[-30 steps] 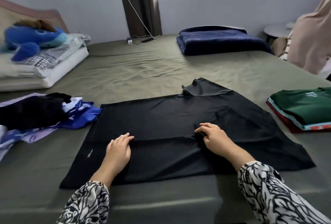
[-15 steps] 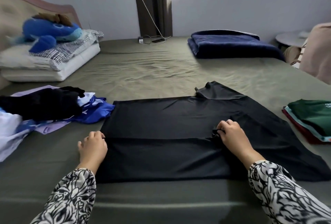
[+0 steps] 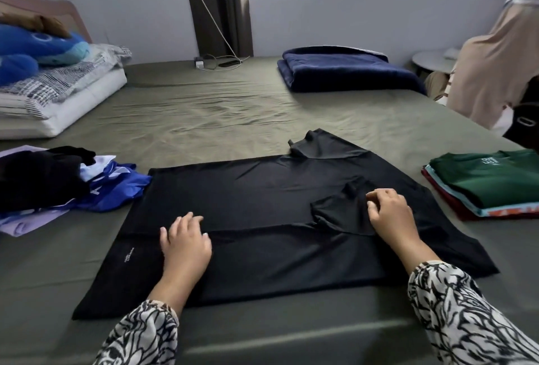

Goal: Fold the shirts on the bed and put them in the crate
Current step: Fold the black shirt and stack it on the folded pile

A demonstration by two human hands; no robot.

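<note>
Black shirt lies spread flat on the bed, close to the near edge and roughly midway along it. Its near strip is folded over onto the body, leaving a straight crease that runs left to right. One sleeve is turned inward on the right half; the other sleeve points toward the far side of the bed.

Left hand rests on the folded strip, palm down, fingers loosely spread and only slightly bent — holding nothing. Right hand sits on the turned-in sleeve with fingers curled and fingertips on the cloth; whether they actually pinch the fabric, cannot tell. Both forearms wear black-and-white patterned sleeves.

At the right edge of the bed: a stack of folded shirts, green one on top, well apart from the black shirt. At the left edge: a loose pile of unfolded clothes — black, blue and lilac pieces — its blue part just beside the shirt's far left corner.

Far side: folded navy blanket near the far right corner. Far left corner: pillows with a blue plush toy on top. A second person in a beige top stands beyond the right edge.
</note>
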